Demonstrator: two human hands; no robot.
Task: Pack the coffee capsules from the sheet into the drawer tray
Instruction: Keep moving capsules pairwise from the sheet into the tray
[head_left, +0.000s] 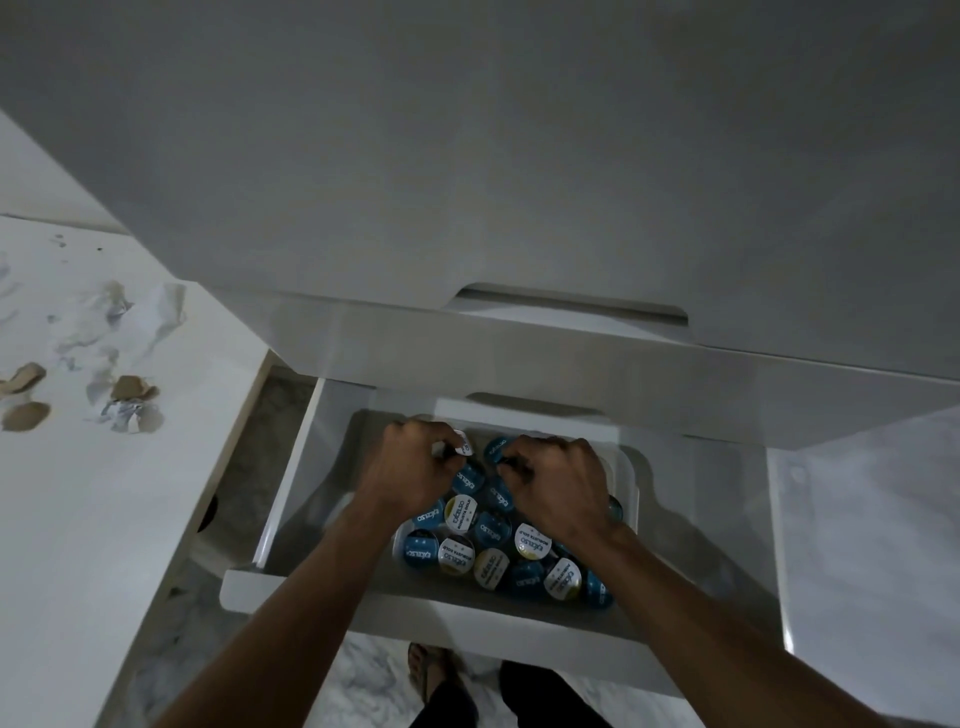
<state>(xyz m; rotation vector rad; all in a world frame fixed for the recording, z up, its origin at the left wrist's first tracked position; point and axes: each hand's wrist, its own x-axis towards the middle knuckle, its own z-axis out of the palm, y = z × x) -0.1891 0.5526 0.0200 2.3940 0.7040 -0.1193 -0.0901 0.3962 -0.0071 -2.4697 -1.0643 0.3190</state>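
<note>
The coffee capsules (485, 540) are lying heaped in the drawer tray (626, 467) — blue and white lids up. The left hand (415, 467) is pinching a white-lidded capsule (464, 443); the right hand (561, 483) is curling over a blue one (496, 449) — grip unclear. The open drawer (291, 587) is surrounding them.

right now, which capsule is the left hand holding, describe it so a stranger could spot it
Start at the open white drawer under the cabinet front, then the tray of coffee capsules inside it. At the tray's far end, the left hand pinches one capsule at its fingertips. Unlike the blue-lidded ones beside it, it shows a white lid and is lifted and tilted above the pile.
</note>
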